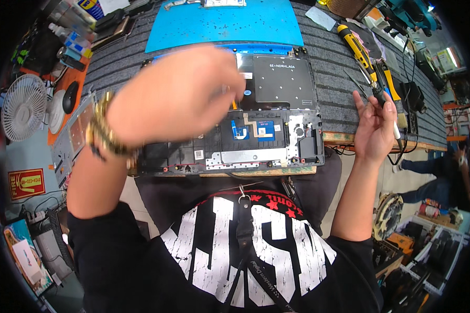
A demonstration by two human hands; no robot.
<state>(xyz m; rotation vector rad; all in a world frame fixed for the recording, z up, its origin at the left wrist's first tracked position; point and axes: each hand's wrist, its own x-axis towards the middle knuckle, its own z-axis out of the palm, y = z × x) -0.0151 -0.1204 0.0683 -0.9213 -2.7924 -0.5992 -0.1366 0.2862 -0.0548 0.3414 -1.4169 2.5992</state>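
An opened laptop chassis [282, 86] lies face down at the bench edge, with a black plate, blue touchpad board [266, 131] and ribbon cables showing. My left hand [177, 91], blurred and wearing a gold watch, hangs over its left half, hiding that part; its fingers are curled, and what they hold is unclear. Just under the fingertips an orange strip [234, 104] shows. My right hand [373, 128], right of the laptop, holds a slim tool [381, 99] with a dark grip and white section.
A blue silicone mat [222, 26] lies behind the laptop. Screwdrivers and brushes [357, 47] lie on the ribbed mat at right. A white fan [23, 107], mouse [70, 98] and bottle [68, 39] are at left. Another person's legs [423, 190] show at far right.
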